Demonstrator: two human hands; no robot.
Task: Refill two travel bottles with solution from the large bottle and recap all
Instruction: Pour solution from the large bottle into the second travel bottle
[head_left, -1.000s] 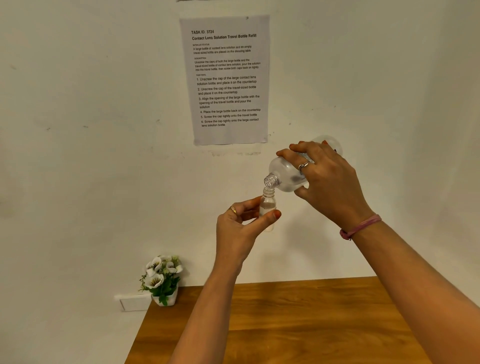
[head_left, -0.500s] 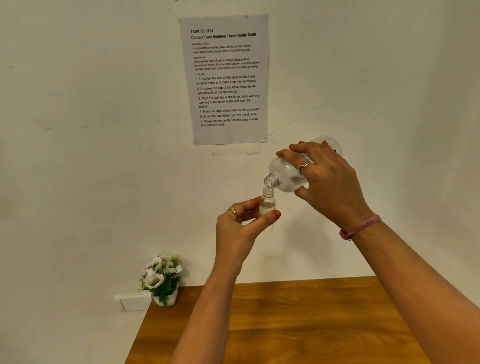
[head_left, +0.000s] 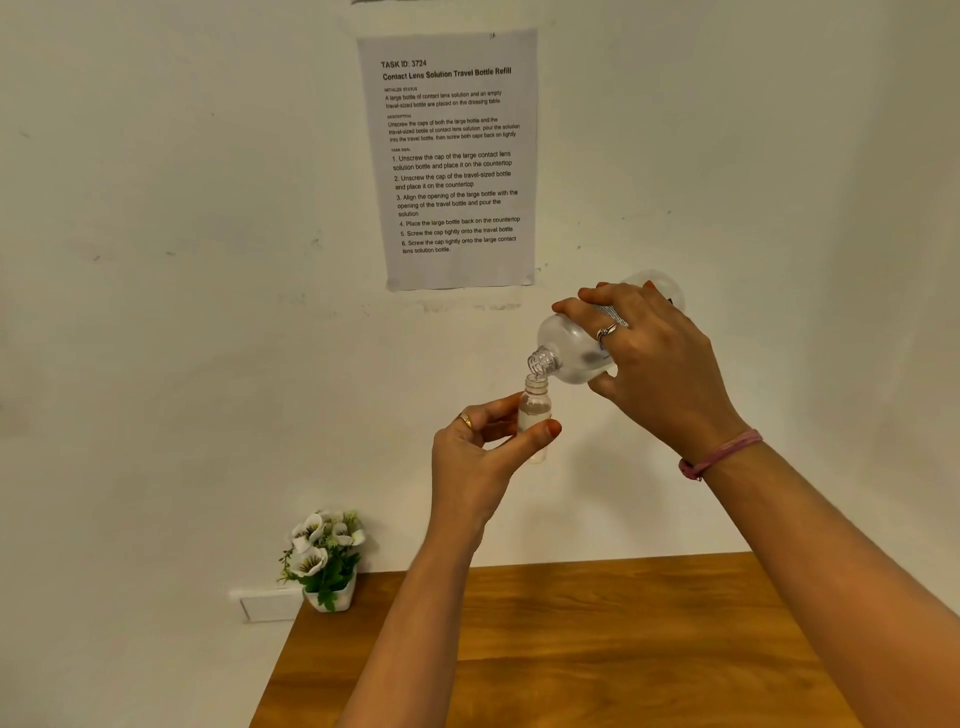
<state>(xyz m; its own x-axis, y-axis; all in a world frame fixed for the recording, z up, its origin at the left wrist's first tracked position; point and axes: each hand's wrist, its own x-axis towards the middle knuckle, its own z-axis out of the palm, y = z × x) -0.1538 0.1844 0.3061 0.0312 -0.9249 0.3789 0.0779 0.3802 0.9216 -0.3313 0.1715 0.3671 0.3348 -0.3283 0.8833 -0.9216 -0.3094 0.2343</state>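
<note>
Pouring mid-air, both hands up above the bench (head_left: 597, 639)

Left hand (head_left: 475, 454) has the little travel bottle (head_left: 534, 410) upright, pinched between thumb and curled fingers (head_left: 496, 413), cap off. Right hand (head_left: 654, 358) is wrapped over the large bottle (head_left: 569, 353), fingers curled across the top and thumb underneath, tipped so its open threaded neck sits right over the travel bottle's mouth, pretty much touching. Can't really make out any stream. Both bottles hang well above the bench, just below the task sheet (head_left: 452, 156) on the wall.

wall sheet (head_left: 457, 156) | "TASK ID: 3724" | "Contact Lens Solution Travel Bottle Refill"
</note>
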